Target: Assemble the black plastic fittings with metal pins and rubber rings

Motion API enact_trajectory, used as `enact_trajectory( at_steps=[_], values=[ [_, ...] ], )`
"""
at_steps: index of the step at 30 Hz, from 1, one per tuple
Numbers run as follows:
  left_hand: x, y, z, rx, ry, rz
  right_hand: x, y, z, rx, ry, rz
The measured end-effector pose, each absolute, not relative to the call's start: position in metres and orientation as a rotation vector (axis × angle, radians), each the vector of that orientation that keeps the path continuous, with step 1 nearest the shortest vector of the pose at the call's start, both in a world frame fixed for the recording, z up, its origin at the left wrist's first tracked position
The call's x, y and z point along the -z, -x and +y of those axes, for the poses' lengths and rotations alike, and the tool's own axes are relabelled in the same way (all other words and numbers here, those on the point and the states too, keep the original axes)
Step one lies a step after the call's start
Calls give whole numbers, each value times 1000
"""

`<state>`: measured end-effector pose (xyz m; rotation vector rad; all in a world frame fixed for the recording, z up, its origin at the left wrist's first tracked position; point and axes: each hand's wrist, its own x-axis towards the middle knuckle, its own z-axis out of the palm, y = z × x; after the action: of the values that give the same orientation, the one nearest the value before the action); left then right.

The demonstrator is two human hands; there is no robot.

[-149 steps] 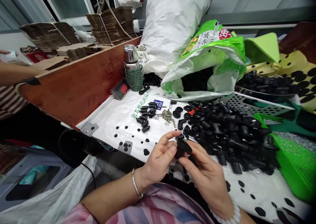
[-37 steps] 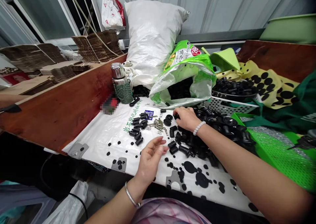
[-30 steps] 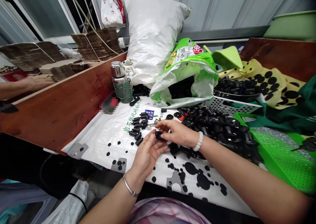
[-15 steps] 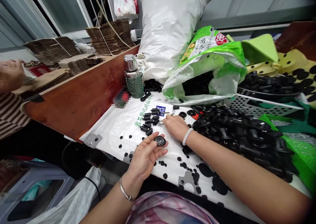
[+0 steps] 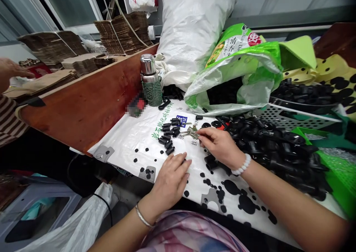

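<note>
Your left hand is palm down, fingers slightly spread, underside hidden, and your right hand has its fingers close together at small brass-coloured metal pieces, whether pinching one I cannot tell, with short black cylinders left of those fingers and a green-netted silver flask beyond.

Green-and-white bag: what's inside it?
Through the open mouth of the green-and-white bag, a dark mass of black items shows, too dim to make out singly. Whatever lies deeper is covered by them and the bag's sides.
</note>
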<state>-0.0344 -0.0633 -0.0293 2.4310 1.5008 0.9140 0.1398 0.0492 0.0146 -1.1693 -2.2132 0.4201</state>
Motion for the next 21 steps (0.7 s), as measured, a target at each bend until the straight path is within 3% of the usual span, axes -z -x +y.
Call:
enact_trajectory(
  at_steps=[4,7,14,21],
  values=[
    [21,43,-64,-995,-2302,1713,-8,-151,26,-486,1091,-2118],
    [19,43,-60,-867,-2319,1806,-7,-152,11,-559,1089,-2050],
    [23,31,-54,-713,-2353,1846,-5,-149,-10,-1112,1123,-1806],
    [16,27,-59,-851,-2418,1766,-2,-151,-18,-937,1073,-1906]
  ],
)
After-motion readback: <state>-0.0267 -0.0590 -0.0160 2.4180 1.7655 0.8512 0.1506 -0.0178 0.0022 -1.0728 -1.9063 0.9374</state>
